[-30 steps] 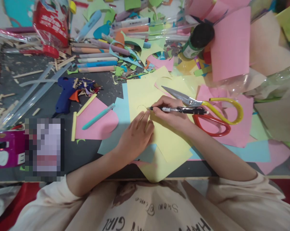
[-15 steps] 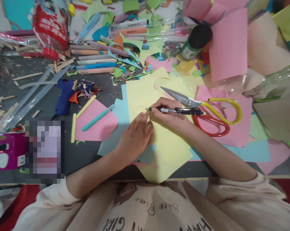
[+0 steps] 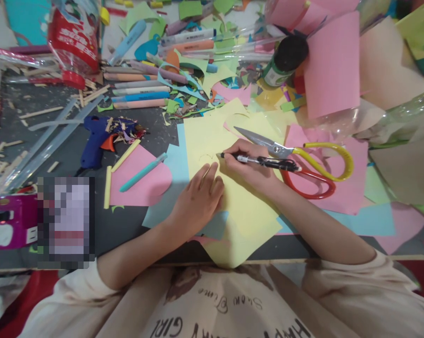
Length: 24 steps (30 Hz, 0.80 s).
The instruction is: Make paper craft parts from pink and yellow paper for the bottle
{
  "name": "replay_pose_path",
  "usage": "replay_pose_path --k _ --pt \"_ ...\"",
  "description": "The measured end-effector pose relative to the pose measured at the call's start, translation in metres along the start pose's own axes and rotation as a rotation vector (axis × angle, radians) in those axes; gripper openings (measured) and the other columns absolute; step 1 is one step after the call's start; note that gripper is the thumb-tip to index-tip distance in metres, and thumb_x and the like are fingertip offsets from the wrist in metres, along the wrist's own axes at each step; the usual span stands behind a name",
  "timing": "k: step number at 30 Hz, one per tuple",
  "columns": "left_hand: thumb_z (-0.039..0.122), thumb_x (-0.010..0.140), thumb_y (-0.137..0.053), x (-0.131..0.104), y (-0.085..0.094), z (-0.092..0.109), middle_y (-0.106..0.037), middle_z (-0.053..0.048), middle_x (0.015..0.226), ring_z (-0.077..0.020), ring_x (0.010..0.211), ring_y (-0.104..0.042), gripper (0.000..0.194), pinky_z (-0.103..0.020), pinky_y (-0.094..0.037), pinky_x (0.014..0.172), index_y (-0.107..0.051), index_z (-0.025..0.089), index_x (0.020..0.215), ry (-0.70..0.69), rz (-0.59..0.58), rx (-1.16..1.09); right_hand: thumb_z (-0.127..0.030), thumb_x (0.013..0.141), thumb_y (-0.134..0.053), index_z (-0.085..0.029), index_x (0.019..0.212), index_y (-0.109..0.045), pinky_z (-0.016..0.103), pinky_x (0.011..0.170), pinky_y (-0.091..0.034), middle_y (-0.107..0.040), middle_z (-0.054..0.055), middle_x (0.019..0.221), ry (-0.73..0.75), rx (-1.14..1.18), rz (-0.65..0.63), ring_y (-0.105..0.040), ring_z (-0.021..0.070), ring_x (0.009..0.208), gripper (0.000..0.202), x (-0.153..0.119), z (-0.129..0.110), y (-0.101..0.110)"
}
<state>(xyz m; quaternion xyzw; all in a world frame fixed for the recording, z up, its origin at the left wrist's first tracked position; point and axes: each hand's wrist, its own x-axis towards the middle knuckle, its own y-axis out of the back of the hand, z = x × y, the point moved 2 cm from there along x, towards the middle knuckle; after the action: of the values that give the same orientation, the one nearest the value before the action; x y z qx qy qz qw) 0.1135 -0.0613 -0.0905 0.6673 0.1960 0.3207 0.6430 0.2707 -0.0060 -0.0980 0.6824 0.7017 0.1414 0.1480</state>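
My right hand (image 3: 250, 164) is closed around a black pen (image 3: 264, 161), its tip at the yellow paper (image 3: 240, 206). A thin curved line (image 3: 207, 156) is drawn on the sheet, just left of the tip. My left hand (image 3: 201, 199) lies flat on the same paper, fingers stretched out below the line. Scissors (image 3: 280, 150) with one yellow and one red handle rest at the right, close beside my right hand. Sheets of blue paper (image 3: 178, 188) show from under the yellow one.
Left of the papers are a pink cutout (image 3: 144, 180) with a teal marker (image 3: 143, 172) on it and a blue glue gun (image 3: 94, 141). Markers (image 3: 141, 96), paper scraps, a red-labelled bottle (image 3: 73, 47) and a black-capped jar (image 3: 285, 61) fill the back. Pink paper (image 3: 347, 188) lies under the scissors.
The pen tip has moved slightly up and right, and the drawn line now has a second curve beside the first. My left hand stays in place.
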Motion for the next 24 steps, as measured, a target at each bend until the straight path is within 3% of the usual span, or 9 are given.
replay_pose_path --k 3,8,13,19,24 --pt "0.015 0.093 -0.046 0.0 0.001 0.0 -0.061 -0.025 0.133 -0.0317 0.128 -0.057 0.027 -0.041 -0.054 0.098 -0.058 0.004 0.114 -0.002 -0.004 0.012 -0.017 0.073 -0.057 -0.023 0.059 -0.054 0.029 0.056 -0.039 -0.059 -0.002 0.061 0.019 0.019 0.036 -0.049 0.0118 0.058 0.015 0.0 0.0 0.001" --pt "0.015 0.094 -0.044 -0.001 -0.001 0.0 -0.058 -0.025 0.138 -0.0311 0.131 -0.055 0.026 -0.043 -0.053 0.1 -0.057 0.006 0.116 0.014 -0.034 -0.032 -0.025 0.075 -0.06 -0.021 0.064 -0.061 0.028 0.054 -0.038 -0.061 -0.002 0.061 -0.039 0.028 -0.086 -0.05 0.0118 0.056 0.011 0.0 0.003 -0.001" --pt "0.017 0.094 -0.046 -0.001 -0.002 -0.001 -0.06 -0.025 0.135 -0.0316 0.128 -0.058 0.026 -0.041 -0.053 0.1 -0.057 0.005 0.115 0.004 -0.003 -0.022 -0.019 0.073 -0.057 -0.024 0.058 -0.053 0.03 0.055 -0.038 -0.057 -0.002 0.059 -0.011 -0.001 0.041 -0.049 0.0132 0.057 0.016 0.0 -0.001 0.001" --pt "0.016 0.095 -0.042 0.002 0.001 0.0 -0.065 -0.025 0.128 -0.0315 0.121 -0.063 0.025 -0.04 -0.057 0.096 -0.058 0.005 0.11 -0.009 0.011 0.045 -0.024 0.074 -0.06 -0.022 0.063 -0.06 0.028 0.053 -0.038 -0.061 -0.002 0.06 -0.032 0.038 -0.092 -0.05 0.0122 0.055 0.011 0.0 -0.001 -0.002" --pt "0.013 0.093 -0.042 0.006 0.011 0.002 -0.068 -0.022 0.125 -0.0298 0.115 -0.067 0.026 -0.035 -0.058 0.095 -0.064 0.005 0.106 -0.003 -0.003 0.074 -0.022 0.072 -0.054 -0.021 0.059 -0.054 0.03 0.057 -0.037 -0.057 0.0 0.061 -0.008 0.019 0.031 -0.048 0.0122 0.058 0.012 0.001 -0.002 0.001"
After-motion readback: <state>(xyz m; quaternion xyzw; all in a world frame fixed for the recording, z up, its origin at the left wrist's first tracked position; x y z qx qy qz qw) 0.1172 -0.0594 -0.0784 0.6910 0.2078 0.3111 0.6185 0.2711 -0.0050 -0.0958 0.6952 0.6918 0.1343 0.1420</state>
